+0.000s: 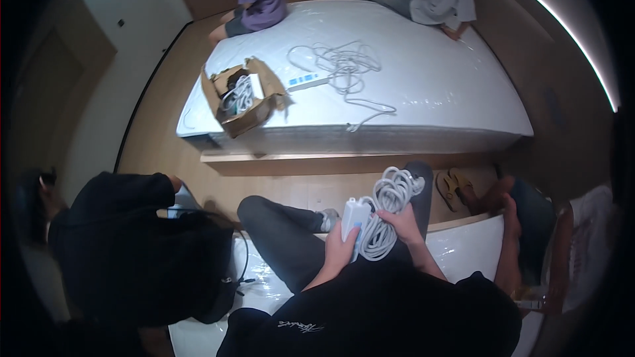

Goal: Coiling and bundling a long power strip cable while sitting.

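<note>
Above my lap, my left hand (342, 245) grips a white power strip (354, 215) with its thumb across the blue socket area. Just to the right, my right hand (401, 223) holds the coiled white cable (379, 233) of a power strip, looped in a long bundle with its plug end at the upper right. On the plastic-covered mattress ahead lies a second power strip (307, 81), its cable (347, 62) spread in loose loops. Left of it stands an open, torn cardboard box (248, 119) holding bundled white cable (240, 96) and a white block.
Two people sit on the far mattress (436, 104). A person in black (144, 248) sits close on my left, with a dark cable (246, 258) alongside; another person (536, 238) is on my right. Yellow sandals (450, 189) lie on the floor near a wooden bed ledge (297, 163).
</note>
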